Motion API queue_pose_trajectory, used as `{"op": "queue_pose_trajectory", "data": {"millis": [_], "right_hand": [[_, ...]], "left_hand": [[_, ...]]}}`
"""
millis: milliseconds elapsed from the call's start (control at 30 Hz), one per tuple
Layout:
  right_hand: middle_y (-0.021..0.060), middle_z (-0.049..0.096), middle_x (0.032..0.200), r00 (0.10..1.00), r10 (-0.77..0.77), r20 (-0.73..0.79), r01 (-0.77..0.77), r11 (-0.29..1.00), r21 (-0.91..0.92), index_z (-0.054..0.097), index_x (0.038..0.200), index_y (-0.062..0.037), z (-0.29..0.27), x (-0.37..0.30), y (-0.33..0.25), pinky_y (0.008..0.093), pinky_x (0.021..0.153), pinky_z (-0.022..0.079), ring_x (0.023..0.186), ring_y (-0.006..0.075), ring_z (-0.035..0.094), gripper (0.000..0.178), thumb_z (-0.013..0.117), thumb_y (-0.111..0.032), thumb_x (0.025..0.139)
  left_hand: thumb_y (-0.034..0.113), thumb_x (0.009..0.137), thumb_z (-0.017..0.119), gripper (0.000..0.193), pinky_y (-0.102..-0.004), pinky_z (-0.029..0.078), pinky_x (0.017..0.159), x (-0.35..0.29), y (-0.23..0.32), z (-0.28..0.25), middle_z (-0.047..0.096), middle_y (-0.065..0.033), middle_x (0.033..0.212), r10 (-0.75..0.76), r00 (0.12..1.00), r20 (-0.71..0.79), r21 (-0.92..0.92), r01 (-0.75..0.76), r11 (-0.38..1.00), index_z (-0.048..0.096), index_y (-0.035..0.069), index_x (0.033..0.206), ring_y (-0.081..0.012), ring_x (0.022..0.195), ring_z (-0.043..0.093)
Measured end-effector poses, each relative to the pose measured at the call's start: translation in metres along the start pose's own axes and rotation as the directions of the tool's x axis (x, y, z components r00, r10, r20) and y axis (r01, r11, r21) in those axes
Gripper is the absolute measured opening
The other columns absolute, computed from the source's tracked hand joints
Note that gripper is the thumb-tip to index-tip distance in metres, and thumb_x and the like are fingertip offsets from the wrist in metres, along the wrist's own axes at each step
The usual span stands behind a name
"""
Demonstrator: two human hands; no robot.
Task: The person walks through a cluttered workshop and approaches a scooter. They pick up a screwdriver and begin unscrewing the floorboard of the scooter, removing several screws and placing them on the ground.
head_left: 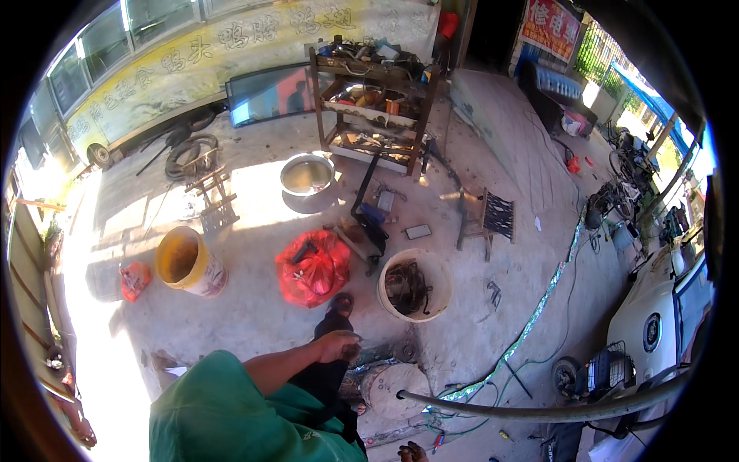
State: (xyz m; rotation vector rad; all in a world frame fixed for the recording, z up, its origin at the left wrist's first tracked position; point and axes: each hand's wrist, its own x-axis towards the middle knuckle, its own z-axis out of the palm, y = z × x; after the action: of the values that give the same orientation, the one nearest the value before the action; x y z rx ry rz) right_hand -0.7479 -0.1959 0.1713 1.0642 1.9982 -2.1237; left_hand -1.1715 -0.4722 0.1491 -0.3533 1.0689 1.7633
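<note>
Stretches the left forearm [281,364] out bare from a short green sleeve [204,389], reaching across in front of the torso [254,431] and slanting up and to the right in view. Curls the left hand [337,346] inward, fingers bent and darkened at the tips, too small to tell whether around anything. Brings only part of the right hand [412,453] into view at the lower edge, well apart from the left, dark-smudged, too cut off to judge its grip.
</note>
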Motion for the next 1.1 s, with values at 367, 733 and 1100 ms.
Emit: {"op": "queue_pose_trajectory", "data": {"millis": [367,733,1100], "right_hand": [[0.0087,0.07,0.106,1.0,-0.013,-0.006,0.012,0.999,-0.036,0.059,0.132,0.0003,0.003,0.003,-0.01,0.027,0.084,0.054,0.095,0.0152,0.065,0.033,0.058,-0.006,0.1],[0.0076,0.07,0.106,1.0,-0.027,-0.014,0.027,1.0,-0.006,0.06,0.131,0.0004,0.0,0.002,0.009,0.0262,0.081,0.054,0.091,0.0141,0.065,0.032,0.058,-0.006,0.099],[0.0096,0.072,0.103,0.994,-0.109,0.028,0.112,0.987,-0.119,0.063,0.126,0.0013,0.015,0.004,0.003,0.0272,0.077,0.055,0.088,0.0156,0.067,0.03,0.06,-0.008,0.099]], "left_hand": [[0.022,0.1,0.062,0.027,-0.0393,0.057,0.081,-0.009,0.008,0.009,0.069,-0.009,0.104,-0.002,1.0,-0.021,-0.033,0.001,0.999,0.058,0.008,0.123,-0.0253,0.094,0.069],[0.022,0.1,0.062,0.028,-0.0398,0.057,0.081,-0.004,0.006,0.008,0.069,-0.0096,0.103,-0.001,1.0,-0.012,-0.033,0.001,0.999,0.057,0.008,0.123,-0.0258,0.094,0.07],[0.022,0.099,0.063,0.025,-0.0411,0.056,0.084,0.001,0.01,-0.001,0.069,-0.0084,0.103,0.001,1.0,0.017,-0.037,0.0,0.999,0.059,0.009,0.12,-0.0251,0.094,0.069]]}}
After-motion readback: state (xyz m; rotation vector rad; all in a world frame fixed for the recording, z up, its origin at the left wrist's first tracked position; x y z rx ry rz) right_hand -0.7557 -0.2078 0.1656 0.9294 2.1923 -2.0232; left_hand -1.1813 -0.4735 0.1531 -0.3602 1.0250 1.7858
